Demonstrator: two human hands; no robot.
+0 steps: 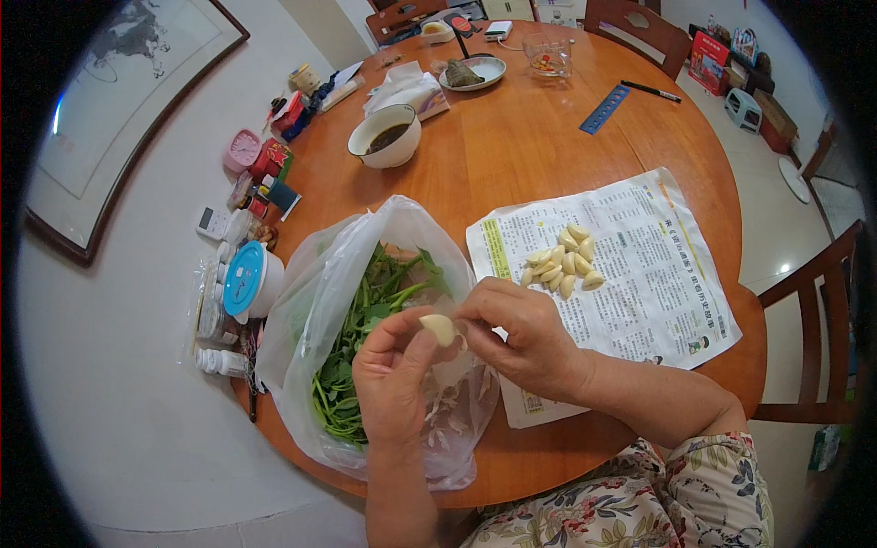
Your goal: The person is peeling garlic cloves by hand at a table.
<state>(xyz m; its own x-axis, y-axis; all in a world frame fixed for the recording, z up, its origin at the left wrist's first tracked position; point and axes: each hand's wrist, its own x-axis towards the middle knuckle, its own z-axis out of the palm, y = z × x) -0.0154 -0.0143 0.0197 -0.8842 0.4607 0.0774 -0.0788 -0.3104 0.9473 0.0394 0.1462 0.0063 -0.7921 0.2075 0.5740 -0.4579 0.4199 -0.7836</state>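
Between the thumb and fingers of my left hand (394, 377) is a pale garlic clove (438, 329). My right hand (524, 335) pinches at the clove's right side, where a thin bit of skin (462, 339) shows; its fingertips are partly hidden. Both hands are above an opened clear plastic bag (315, 308). Leafy green stems (342, 383) fill the bag's left part, and papery garlic skins (442, 411) lie in its right part. Several peeled garlic cloves (569, 262) form a loose pile on a newspaper sheet (644, 274) to the right.
A white bowl of dark liquid (390, 144) stands beyond the bag, near a tissue pack (425, 96). Jars and a blue-lidded tub (250, 281) line the wall side. Farther off are a plate (490, 72), a glass container (548, 55), a blue ruler (604, 109) and a black pen (651, 92).
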